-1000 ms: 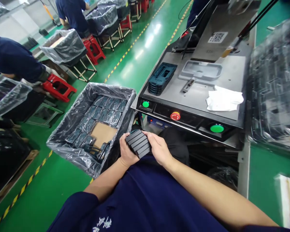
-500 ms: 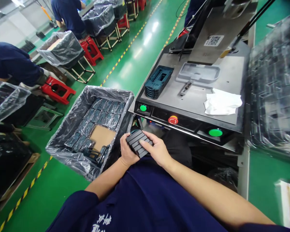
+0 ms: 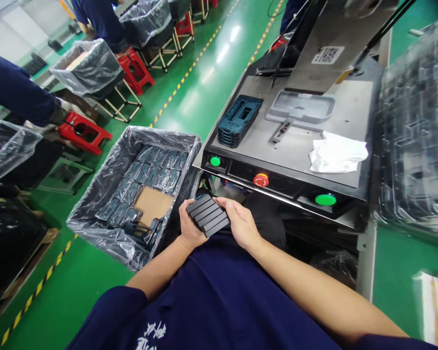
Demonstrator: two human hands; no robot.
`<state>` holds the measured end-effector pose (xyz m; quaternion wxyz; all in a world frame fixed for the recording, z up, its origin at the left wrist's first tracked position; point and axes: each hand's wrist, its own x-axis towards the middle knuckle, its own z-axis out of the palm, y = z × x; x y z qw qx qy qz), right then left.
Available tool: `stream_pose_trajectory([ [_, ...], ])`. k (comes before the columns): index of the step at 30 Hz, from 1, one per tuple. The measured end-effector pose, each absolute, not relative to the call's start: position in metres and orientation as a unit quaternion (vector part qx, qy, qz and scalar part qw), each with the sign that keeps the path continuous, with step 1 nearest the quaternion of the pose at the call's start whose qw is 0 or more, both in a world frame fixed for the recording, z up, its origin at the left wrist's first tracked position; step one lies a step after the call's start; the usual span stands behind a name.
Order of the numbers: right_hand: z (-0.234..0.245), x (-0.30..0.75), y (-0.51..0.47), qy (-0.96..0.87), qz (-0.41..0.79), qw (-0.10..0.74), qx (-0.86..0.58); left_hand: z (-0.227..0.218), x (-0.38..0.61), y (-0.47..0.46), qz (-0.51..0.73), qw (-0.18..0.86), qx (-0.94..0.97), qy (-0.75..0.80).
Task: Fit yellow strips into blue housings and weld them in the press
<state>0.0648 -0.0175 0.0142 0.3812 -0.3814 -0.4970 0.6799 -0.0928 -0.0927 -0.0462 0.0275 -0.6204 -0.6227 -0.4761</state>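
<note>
Both hands hold a stack of dark flat plastic parts (image 3: 208, 216) in front of my body, below the machine's front edge. My left hand (image 3: 188, 227) wraps the stack from the left with closed fingers. My right hand (image 3: 241, 223) grips its right side, thumb on top. To the left stands a plastic-lined bin (image 3: 105, 228) with rows of the same teal parts and a bare cardboard patch (image 3: 151, 203). A second stack of teal parts (image 3: 239, 120) rests on the machine's metal top (image 3: 288, 150).
The machine has two green buttons (image 3: 215, 161) (image 3: 325, 199), a red stop button (image 3: 260, 180), a grey fixture (image 3: 301, 107) and a white cloth (image 3: 336, 153). Wrapped trays (image 3: 416, 126) sit at right. Other workers, red stools (image 3: 81, 131) and lined bins stand at left.
My right fingers, which lay across the top of the stack half a second ago, have drawn back to its right edge. The stack stays in both hands.
</note>
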Motion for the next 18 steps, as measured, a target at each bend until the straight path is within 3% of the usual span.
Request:
stream_pose_trajectory([
  [18,0.0053,0.0619,-0.0162,-0.406,0.748,0.366,-0.378,-0.0419,-0.0988,-0.0946,-0.457,0.038,-0.631,-0.626],
])
